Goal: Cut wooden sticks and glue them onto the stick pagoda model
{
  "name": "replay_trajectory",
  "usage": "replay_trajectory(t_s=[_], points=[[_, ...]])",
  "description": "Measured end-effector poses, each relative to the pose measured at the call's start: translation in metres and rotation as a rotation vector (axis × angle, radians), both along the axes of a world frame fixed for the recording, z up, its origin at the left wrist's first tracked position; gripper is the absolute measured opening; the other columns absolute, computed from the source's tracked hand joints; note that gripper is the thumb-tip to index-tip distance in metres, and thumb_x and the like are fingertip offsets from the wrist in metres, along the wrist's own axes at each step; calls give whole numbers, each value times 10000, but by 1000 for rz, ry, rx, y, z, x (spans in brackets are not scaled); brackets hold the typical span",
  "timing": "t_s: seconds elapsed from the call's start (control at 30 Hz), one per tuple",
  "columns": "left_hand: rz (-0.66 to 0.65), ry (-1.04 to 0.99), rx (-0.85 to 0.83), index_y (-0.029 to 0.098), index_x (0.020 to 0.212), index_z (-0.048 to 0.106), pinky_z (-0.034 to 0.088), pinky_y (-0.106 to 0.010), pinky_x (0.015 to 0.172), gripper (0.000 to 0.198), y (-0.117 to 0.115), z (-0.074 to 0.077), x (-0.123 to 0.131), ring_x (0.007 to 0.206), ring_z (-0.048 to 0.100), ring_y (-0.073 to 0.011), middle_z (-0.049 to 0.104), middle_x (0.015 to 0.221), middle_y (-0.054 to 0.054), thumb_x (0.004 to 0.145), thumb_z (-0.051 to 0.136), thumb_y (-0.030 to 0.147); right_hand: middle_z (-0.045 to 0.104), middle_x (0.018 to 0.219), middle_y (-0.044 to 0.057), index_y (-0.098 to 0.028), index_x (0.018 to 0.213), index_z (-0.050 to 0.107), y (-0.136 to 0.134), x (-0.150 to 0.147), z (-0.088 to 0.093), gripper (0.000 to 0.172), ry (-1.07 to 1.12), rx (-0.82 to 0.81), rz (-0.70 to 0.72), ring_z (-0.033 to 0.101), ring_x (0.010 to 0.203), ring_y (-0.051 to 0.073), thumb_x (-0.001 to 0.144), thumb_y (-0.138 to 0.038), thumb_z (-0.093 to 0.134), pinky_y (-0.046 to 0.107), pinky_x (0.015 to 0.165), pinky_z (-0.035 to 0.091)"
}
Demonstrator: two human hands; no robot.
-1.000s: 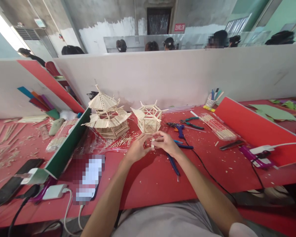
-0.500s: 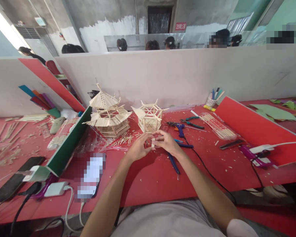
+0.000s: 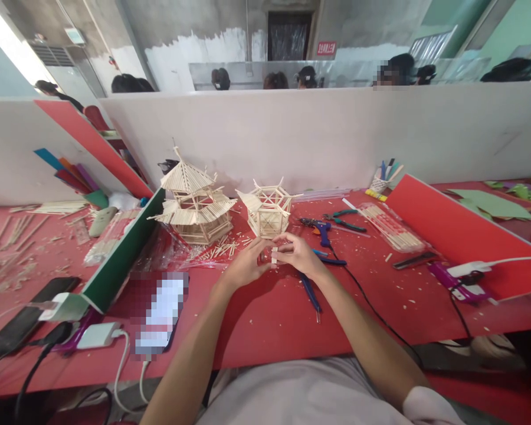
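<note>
My left hand [image 3: 248,264] and my right hand [image 3: 301,257] meet above the table, fingers curled toward each other. Between them is a small bundle of short wooden sticks [image 3: 274,255], pinched by the right fingers and thumb, with the left thumb and fingers closed at its other side. Just beyond the hands stands a six-sided stick frame [image 3: 269,212] with one slatted roof panel on its left. To its left rises a two-tiered stick pavilion [image 3: 197,203] with a pointed roof. Cut stick pieces [image 3: 219,250] lie in front of it.
A glue gun [image 3: 322,230], green-handled pliers [image 3: 345,221] and blue-handled cutters [image 3: 310,292] lie to the right, near a bag of sticks [image 3: 393,227]. A phone [image 3: 163,313] lies front left. A green divider [image 3: 126,254] and a red divider [image 3: 460,242] flank the workspace.
The view has shifted very slightly. Both hands keep the same hold on the short sticks, and the things on the table stay in place.
</note>
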State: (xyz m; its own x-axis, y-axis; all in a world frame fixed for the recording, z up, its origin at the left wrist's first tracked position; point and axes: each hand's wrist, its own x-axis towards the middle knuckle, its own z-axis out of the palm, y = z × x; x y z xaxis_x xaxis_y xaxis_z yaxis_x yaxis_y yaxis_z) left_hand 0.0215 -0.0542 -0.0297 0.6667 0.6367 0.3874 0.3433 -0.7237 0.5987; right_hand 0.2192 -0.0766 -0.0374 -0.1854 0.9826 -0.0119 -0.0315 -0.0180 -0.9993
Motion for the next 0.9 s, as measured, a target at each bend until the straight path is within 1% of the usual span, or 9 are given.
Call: replay_trajectory(t_s=[0.1, 0.23, 0.6, 0.7, 0.8, 0.9], points=[[-10, 17, 13, 221, 1233, 556, 508, -363, 916, 384, 0, -1, -1, 1036, 622, -227, 630, 1166, -85, 879, 683, 300, 722, 744, -11, -222, 1050, 608, 0, 1, -1, 471, -3, 9, 27, 696, 636, 169, 653, -317, 843, 307, 670, 589], [14, 19, 3, 211, 1224, 568, 518, -329, 835, 395, -1, -1, 0, 918, 633, -198, 640, 1126, -80, 869, 692, 330, 728, 757, -10, -224, 1054, 602, 0, 3, -2, 478, 7, 6, 38, 706, 650, 177, 651, -313, 844, 317, 675, 594], [55, 23, -16, 206, 1174, 596, 520, -329, 836, 376, -1, -1, 3, 939, 637, -207, 649, 1053, -69, 831, 725, 292, 698, 712, -34, -229, 1023, 603, 0, 2, -3, 450, 16, 4, 45, 710, 648, 179, 651, -304, 844, 310, 671, 592], [71, 18, -38, 208, 1212, 574, 523, -325, 824, 431, 0, -3, 2, 912, 641, -199, 645, 1066, -68, 822, 739, 291, 708, 723, -27, -230, 1034, 594, 0, 2, -4, 457, 17, 6, 32, 716, 668, 186, 656, -301, 843, 320, 683, 599], [92, 18, -59, 209, 1256, 543, 525, -318, 802, 505, 2, -4, 1, 872, 639, -186, 643, 1085, -66, 808, 760, 299, 720, 747, -12, -229, 1066, 594, 1, 3, -6, 464, -27, 24, 14, 718, 681, 191, 680, -324, 833, 331, 692, 601], [93, 22, -45, 214, 1261, 540, 524, -323, 812, 511, 3, -4, 1, 885, 639, -188, 645, 1103, -67, 808, 762, 300, 716, 756, -4, -229, 1074, 598, 1, 4, -6, 453, -56, 43, -1, 720, 692, 197, 701, -357, 820, 332, 692, 599]])
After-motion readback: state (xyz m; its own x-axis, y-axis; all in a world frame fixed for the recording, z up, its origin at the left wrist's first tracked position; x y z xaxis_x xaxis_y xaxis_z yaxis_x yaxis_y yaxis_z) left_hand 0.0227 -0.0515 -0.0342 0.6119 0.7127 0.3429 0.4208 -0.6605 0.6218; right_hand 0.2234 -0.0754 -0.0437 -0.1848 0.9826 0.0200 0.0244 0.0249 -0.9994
